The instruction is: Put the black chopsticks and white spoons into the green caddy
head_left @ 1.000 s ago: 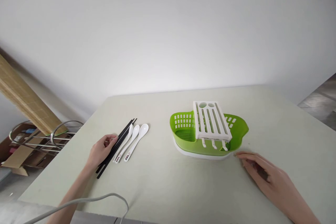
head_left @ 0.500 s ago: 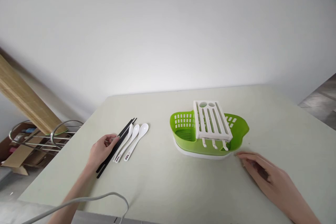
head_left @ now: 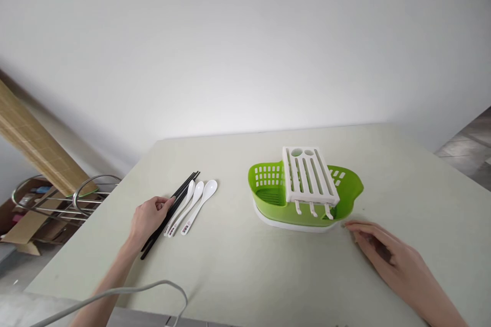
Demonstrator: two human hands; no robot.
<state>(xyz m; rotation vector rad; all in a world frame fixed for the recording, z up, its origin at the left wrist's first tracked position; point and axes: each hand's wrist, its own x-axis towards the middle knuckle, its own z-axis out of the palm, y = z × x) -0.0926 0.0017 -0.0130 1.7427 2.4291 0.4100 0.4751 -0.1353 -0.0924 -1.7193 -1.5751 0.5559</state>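
chopsticks (head_left: 175, 206): partly behind left hand (head_left: 149, 218) | spoon print (head_left: 186, 228): illegible | cable (head_left: 130, 290): cut off

The left hand (head_left: 149, 220) is bare and slender, narrowing to a slim wrist (head_left: 133, 243). The left forearm (head_left: 117, 272) is bare and widens gradually toward the lower edge of the view. The right hand (head_left: 397, 260) is bare, with long, slim fingers (head_left: 374, 228). The right forearm (head_left: 433, 300) is bare where visible. A smooth, round, grey cable (head_left: 134, 290) crosses in front of the left forearm.
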